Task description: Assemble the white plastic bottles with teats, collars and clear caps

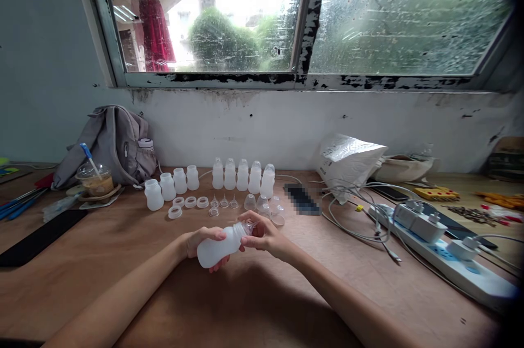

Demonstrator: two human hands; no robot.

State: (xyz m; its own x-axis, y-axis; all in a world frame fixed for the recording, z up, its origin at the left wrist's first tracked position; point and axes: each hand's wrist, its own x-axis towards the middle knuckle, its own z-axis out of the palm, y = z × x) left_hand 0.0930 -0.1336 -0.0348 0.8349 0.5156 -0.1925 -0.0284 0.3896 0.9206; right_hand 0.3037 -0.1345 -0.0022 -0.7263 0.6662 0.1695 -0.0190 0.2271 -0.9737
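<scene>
Just below the middle of the frame, the frosted bottle (213, 252) lies tilted between the two hands, its long axis running from a base at lower left to a neck at upper right — so the mouth points towards the right hand (268, 236). The left hand (197, 241) grasps the body, thumb over the top and fingertips showing beneath, while the right hand's fingers are closed around the neck end, where a clear piece shows between them. Both hands touch the bottle — the left at its body, the right at its neck — so neither is nearer overall.
</scene>
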